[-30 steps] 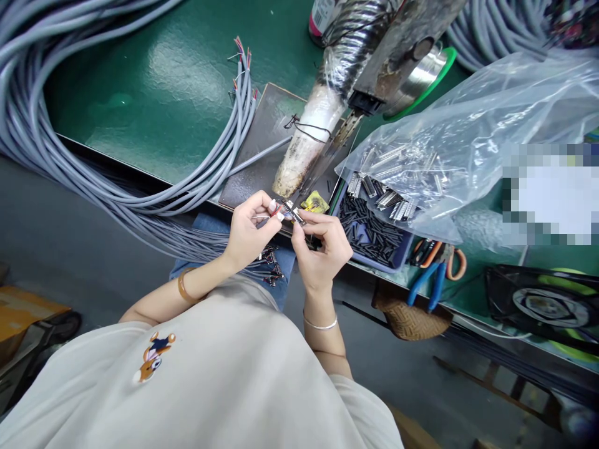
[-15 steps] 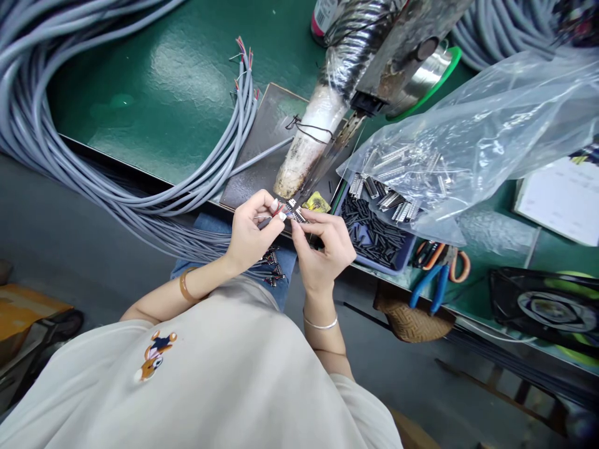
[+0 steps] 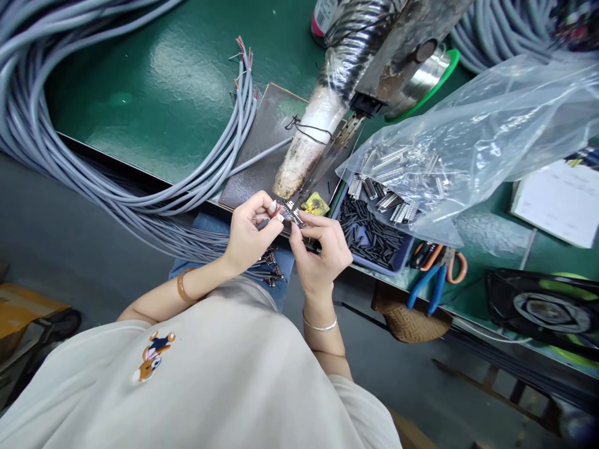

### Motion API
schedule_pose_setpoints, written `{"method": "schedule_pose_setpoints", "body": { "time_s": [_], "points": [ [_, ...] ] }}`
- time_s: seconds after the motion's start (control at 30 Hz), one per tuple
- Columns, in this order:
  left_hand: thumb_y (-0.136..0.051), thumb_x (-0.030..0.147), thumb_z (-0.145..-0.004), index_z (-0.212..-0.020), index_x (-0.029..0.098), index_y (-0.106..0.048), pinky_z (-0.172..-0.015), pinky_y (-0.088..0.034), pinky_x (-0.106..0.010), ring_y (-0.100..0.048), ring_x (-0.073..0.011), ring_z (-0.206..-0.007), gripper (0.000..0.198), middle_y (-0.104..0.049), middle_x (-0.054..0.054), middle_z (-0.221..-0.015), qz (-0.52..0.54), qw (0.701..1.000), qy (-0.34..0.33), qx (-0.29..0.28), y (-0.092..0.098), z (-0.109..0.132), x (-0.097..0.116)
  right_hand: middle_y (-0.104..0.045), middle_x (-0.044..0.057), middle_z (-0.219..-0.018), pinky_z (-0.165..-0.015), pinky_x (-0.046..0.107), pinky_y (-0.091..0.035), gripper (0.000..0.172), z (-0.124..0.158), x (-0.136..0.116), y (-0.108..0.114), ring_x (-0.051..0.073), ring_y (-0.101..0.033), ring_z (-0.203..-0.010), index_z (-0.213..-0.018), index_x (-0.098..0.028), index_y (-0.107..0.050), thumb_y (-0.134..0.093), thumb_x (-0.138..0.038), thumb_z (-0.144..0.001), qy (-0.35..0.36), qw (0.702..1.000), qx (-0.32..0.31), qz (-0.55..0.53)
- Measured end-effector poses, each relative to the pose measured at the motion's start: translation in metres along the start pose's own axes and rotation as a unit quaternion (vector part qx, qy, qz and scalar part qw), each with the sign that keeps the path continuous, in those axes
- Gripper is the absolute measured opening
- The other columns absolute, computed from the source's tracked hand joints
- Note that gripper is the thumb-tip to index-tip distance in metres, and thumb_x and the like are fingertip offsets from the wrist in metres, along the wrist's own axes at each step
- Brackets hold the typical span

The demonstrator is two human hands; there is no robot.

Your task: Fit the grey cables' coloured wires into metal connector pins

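My left hand (image 3: 253, 231) pinches the thin red and white wires at the end of a grey cable, with white tips on thumb and finger. Just to its right, my right hand (image 3: 322, 248) grips a small black and silver connector (image 3: 292, 212) between thumb and fingers. The wires meet the connector right below the end of a white-wrapped duct (image 3: 299, 149). A metal soldering fixture (image 3: 349, 134) slants down beside the duct. Whether each wire is joined to the connector is too small to tell.
A grey cable bundle (image 3: 163, 202) hangs over the table edge at the left. A blue tray (image 3: 400, 265) of black tubes, a plastic bag (image 3: 491, 118) of connectors, pliers (image 3: 437, 287) and a black fan (image 3: 543, 308) lie to the right. A yellow packet (image 3: 316, 204) is near my fingers.
My right hand has shifted slightly left, and more of the connector shows between the hands. The view has moved a little; my left hand keeps its pinch.
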State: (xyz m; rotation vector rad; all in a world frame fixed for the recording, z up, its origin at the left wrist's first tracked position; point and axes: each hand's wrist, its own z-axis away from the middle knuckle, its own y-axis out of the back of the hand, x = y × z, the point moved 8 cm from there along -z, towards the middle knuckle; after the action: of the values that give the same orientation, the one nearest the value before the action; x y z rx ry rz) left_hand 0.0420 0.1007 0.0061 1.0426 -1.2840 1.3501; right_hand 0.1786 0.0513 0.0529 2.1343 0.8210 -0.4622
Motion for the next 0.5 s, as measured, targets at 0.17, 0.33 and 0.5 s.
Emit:
{"method": "schedule_pose_setpoints", "body": {
  "time_s": [0.17,0.33,0.5],
  "points": [
    [-0.066,0.013,-0.074,-0.072,0.018,-0.049,-0.047,-0.036,-0.016,-0.040,-0.0030,-0.049,0.019,-0.054,0.005,-0.067,0.010,1.000,0.001,-0.005,-0.0001,0.0000,0.0003,-0.077,0.000,-0.094,-0.077,0.028,-0.060,0.017,-0.0024,0.0010,0.0003,0.014,-0.074,-0.087,-0.081,-0.023,-0.060,-0.072,-0.012,-0.087,-0.014,1.000,0.000,-0.027],
    [-0.067,0.014,-0.074,-0.073,0.019,-0.048,-0.047,-0.036,-0.015,-0.040,-0.0035,-0.050,0.020,-0.054,0.005,-0.067,-0.001,1.000,0.003,0.004,0.0010,0.0004,-0.0007,-0.077,0.001,-0.095,-0.077,0.029,-0.061,0.016,-0.0018,0.0016,-0.0010,0.014,-0.074,-0.088,-0.082,-0.023,-0.062,-0.073,-0.012,-0.086,-0.017,0.999,-0.001,-0.032],
    [-0.065,0.013,-0.075,-0.071,0.020,-0.045,-0.045,-0.030,-0.017,-0.038,-0.0037,-0.049,0.021,-0.047,0.006,-0.063,-0.019,1.000,-0.003,0.014,0.0010,0.0010,-0.0032,-0.077,0.000,-0.095,-0.077,0.029,-0.060,0.014,-0.0014,0.0018,-0.0026,0.014,-0.074,-0.087,-0.082,-0.023,-0.064,-0.073,-0.013,-0.086,-0.012,1.000,-0.001,-0.019]
  ]
}}
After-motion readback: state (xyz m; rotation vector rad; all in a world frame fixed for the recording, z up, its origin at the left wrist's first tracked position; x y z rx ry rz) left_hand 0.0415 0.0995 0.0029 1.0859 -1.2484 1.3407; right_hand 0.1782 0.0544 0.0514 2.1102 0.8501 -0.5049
